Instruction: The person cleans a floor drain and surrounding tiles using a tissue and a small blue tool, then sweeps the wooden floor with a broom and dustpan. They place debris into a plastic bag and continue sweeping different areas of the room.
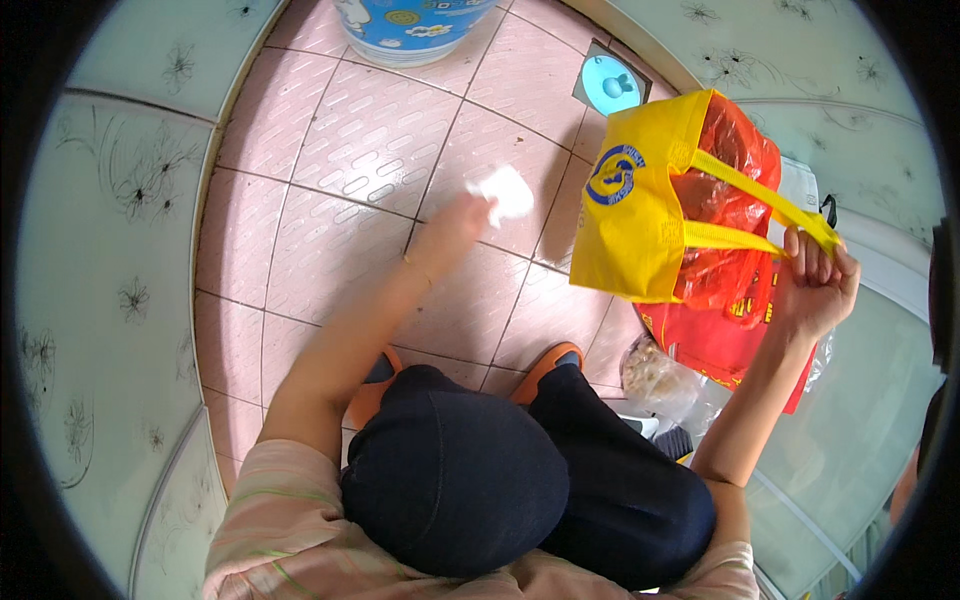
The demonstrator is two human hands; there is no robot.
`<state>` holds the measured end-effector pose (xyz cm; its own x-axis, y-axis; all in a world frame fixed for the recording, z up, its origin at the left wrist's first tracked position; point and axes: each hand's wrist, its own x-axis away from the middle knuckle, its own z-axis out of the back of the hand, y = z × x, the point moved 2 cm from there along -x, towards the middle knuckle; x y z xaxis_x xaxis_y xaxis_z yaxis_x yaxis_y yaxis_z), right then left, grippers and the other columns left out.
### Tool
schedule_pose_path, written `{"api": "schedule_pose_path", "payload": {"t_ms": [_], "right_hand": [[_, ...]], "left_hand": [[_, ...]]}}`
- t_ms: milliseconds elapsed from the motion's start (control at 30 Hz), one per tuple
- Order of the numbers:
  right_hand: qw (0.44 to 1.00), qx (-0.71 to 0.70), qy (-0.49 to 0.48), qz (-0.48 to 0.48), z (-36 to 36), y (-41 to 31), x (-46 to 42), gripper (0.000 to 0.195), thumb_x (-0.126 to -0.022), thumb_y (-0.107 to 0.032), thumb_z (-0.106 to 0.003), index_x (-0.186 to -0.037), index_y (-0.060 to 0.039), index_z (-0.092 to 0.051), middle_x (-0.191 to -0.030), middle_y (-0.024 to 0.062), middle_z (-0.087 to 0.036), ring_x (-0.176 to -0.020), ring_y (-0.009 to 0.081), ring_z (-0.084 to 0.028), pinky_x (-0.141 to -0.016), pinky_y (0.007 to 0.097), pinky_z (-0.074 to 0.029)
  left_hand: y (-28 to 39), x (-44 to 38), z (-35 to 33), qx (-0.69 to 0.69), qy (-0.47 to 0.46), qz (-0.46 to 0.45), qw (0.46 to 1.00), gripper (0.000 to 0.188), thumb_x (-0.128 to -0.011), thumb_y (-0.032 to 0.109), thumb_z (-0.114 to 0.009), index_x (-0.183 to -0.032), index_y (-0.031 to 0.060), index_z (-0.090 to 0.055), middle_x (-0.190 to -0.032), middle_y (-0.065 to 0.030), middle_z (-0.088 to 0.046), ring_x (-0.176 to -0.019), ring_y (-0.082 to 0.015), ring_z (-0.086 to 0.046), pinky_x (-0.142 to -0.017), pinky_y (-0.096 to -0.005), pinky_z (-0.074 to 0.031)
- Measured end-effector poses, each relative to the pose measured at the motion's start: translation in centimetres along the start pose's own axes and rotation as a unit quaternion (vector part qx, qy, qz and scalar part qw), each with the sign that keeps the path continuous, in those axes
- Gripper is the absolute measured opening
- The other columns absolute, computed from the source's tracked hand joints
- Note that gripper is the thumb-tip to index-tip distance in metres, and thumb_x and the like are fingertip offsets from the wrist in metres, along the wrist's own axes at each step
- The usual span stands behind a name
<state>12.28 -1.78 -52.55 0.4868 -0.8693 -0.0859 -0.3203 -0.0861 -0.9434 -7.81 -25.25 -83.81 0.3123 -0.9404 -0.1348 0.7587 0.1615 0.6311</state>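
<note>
My left hand point(474, 214), blurred, holds a white tissue or cloth point(506, 195) over the pink tiled floor point(360, 157). At the right, my right hand point(821, 277) is closed round the straps of a yellow shopping bag point(637, 210). The bag leans with its opening towards my right hand, and a red plastic bag point(739, 150) bulges out of it. Whether the yellow bag touches the floor I cannot tell. Under and behind it lies a flat red bag point(697, 345) with writing, beside a clear plastic bag point(660, 375) of light brown contents.
A blue patterned bucket point(416, 30) stands at the top. A light blue drain cover point(611, 84) lies on the floor beyond the yellow bag. Pale flower-patterned panels point(127, 247) rise on both sides. My orange slippers point(541, 371) are on the tiles, below my bent knees.
</note>
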Motion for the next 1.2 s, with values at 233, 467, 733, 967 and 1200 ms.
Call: {"api": "schedule_pose_path", "payload": {"t_ms": [233,467,733,967,1200], "right_hand": [[1.000,-0.001,0.020,-0.018,0.4,-1.1,1.9,0.027,-0.080,-0.013,-0.046,-0.058,-0.0121,-0.031,-0.052,-0.0026,-0.022,-0.049,0.0104,-0.020,-0.056,0.0284,-0.028],[0.999,0.007,0.036,-0.015,1.0,-1.8,2.5,0.026,-0.080,-0.012,-0.045,-0.057,-0.0124,-0.031,-0.052,-0.0029,-0.023,-0.048,0.0101,-0.022,-0.056,0.0283,-0.030],[0.998,0.016,0.056,-0.019,1.1,-0.9,2.1,0.028,-0.079,-0.014,-0.045,-0.056,-0.0126,-0.029,-0.051,-0.0022,-0.021,-0.049,0.0106,-0.021,-0.057,0.0297,-0.029],[0.998,0.025,0.049,-0.017,0.0,0.3,1.0,0.029,-0.078,-0.016,-0.046,-0.056,-0.0118,-0.028,-0.051,-0.0015,-0.022,-0.049,0.0115,-0.021,-0.059,0.0300,-0.032],[0.999,-0.013,0.031,-0.016,-2.1,0.3,1.1,0.028,-0.078,-0.014,-0.046,-0.055,-0.0112,-0.029,-0.050,-0.0018,-0.021,-0.047,0.0115,-0.020,-0.058,0.0293,-0.033]], "left_hand": [[-7.8,-10.8,5.0,-0.156,0.130,0.091,0.975,0.046,-0.076,-0.005,-0.050,-0.121,0.0035,-0.053,-0.096,-0.0132,-0.053,-0.090,-0.0301,-0.052,-0.079,-0.0382,-0.047],[-2.6,-13.5,-3.1,-0.058,0.042,-0.070,0.995,0.048,-0.081,-0.002,-0.046,-0.128,0.0074,-0.050,-0.104,-0.0137,-0.056,-0.101,-0.0302,-0.052,-0.089,-0.0379,-0.046],[4.5,-2.7,-5.7,0.018,-0.225,-0.251,0.941,0.038,-0.084,0.008,-0.047,-0.122,0.0061,-0.051,-0.099,-0.0082,-0.056,-0.098,-0.0232,-0.053,-0.083,-0.0317,-0.049],[3.0,3.7,-0.8,0.008,-0.277,-0.263,0.924,0.039,-0.082,0.007,-0.049,-0.121,0.0070,-0.052,-0.099,-0.0073,-0.055,-0.096,-0.0230,-0.052,-0.084,-0.0316,-0.046],[-0.1,6.8,5.2,0.127,-0.082,0.031,0.988,0.026,-0.083,0.000,-0.048,-0.106,0.0078,-0.059,-0.096,-0.0094,-0.055,-0.092,-0.0235,-0.054,-0.079,-0.0302,-0.045]]}}
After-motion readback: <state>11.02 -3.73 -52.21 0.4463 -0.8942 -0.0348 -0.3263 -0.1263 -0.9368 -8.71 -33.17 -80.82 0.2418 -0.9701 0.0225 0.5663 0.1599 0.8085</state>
